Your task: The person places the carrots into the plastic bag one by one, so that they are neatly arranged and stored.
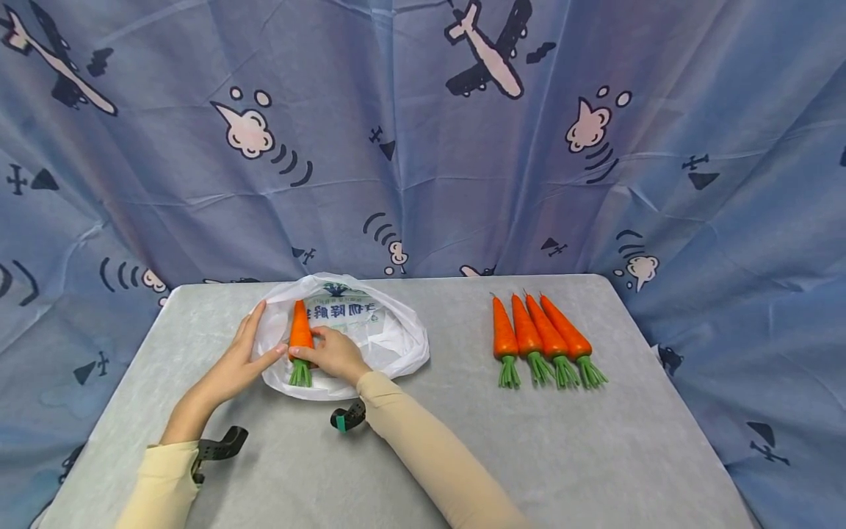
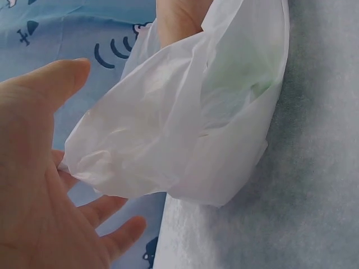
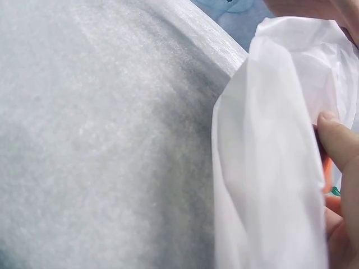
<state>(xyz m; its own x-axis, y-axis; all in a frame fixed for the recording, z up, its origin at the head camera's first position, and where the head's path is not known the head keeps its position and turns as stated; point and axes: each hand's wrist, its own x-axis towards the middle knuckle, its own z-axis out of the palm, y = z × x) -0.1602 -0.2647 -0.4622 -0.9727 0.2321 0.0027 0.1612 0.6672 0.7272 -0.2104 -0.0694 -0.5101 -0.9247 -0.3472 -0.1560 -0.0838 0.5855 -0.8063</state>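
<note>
An orange carrot (image 1: 301, 330) lies in the mouth of a white plastic bag (image 1: 405, 345), its green stems toward the person. The right hand (image 1: 338, 354) reaches in over the bag, its grip pinching the carrot near the stems. The left hand (image 1: 231, 371) has a released grip, extended fingers touching the bag's left rim. To the right, four carrots (image 1: 547, 332) lie side by side on the grey table (image 1: 595, 455).

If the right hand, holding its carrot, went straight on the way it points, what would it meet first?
Probably the left hand, at its thumb, which appears just beyond the held carrot in the head view; their depth is unclear.
</note>
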